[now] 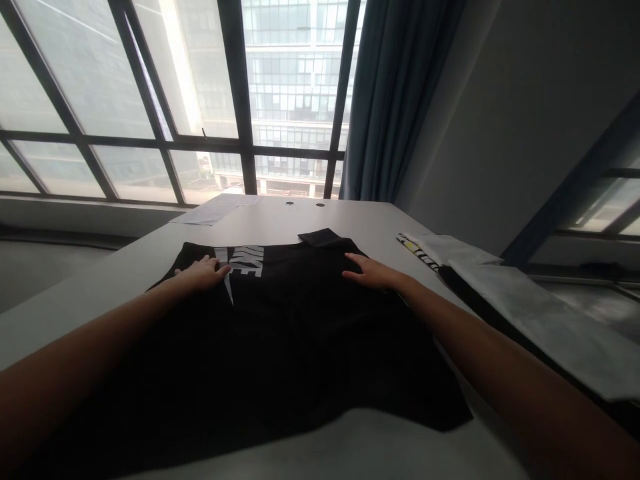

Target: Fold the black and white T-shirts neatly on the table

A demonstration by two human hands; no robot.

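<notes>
A black garment [290,333] lies spread over the white table, wider near me than at its far end. I cannot tell for certain which kind of clothing it is. White block lettering [249,261] and a pointed white shape are printed near its far left part. My left hand [203,273] rests flat beside the print, fingers apart. On the far right part of the cloth lies my right hand [370,271], fingers stretched out and thumb apart. Between the hands, a small dark flap [323,237] sticks out past the far edge.
The white table [350,217] reaches toward the windows. Papers [217,210] lie at its far left. Along the right side are more folded pieces, white or grey and black [540,303], one with a patterned edge. A blue curtain [387,100] hangs behind.
</notes>
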